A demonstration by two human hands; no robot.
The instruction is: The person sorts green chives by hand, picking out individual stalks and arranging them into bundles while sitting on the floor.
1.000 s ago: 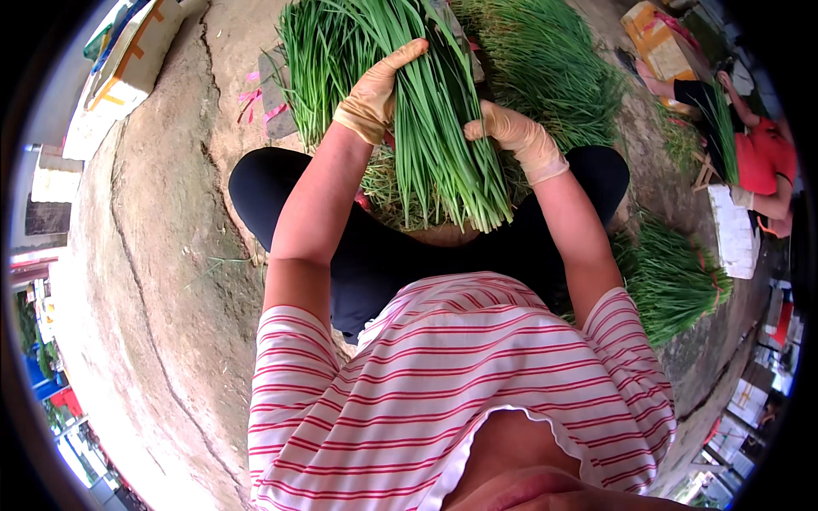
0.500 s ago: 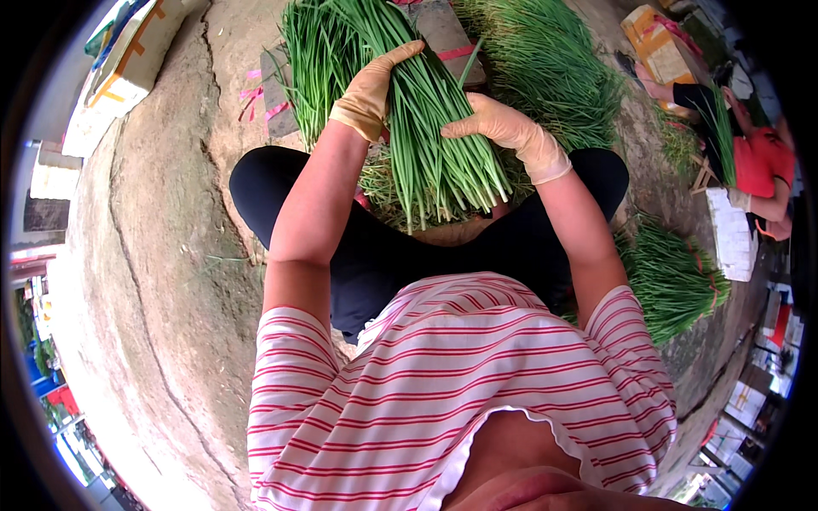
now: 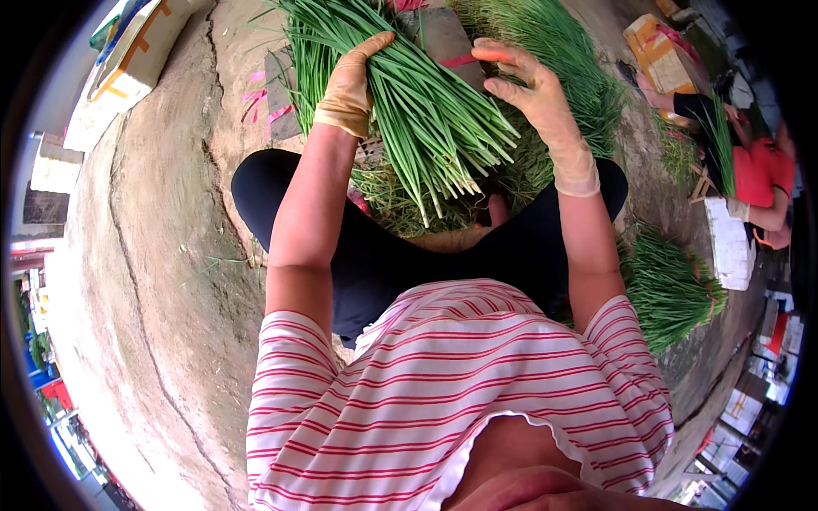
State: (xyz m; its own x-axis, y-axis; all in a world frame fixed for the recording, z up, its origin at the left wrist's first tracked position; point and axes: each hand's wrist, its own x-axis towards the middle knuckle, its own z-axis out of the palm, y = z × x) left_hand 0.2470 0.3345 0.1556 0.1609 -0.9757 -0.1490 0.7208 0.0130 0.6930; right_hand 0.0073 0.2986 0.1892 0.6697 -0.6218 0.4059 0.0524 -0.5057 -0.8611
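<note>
Well, the bunch of green stalks (image 3: 426, 111) sits at twelve o'clock, clasped in my left hand (image 3: 345, 89), while my right hand (image 3: 537, 95), at one o'clock, is spread and empty near the grassy pile (image 3: 584, 68). With one hand holding, the pale ends (image 3: 460, 175), fanned between four and six o'clock, could slip apart if my clasp slackens. The bunch's far end runs past the upper edge, and the stalks hide my left fingers.

Gloved left hand (image 3: 347, 88) gripping green stalks (image 3: 430, 111), gloved right hand (image 3: 540, 95) just beside them, fingers (image 3: 504, 54) parted, green heap (image 3: 573, 64) beyond
</note>
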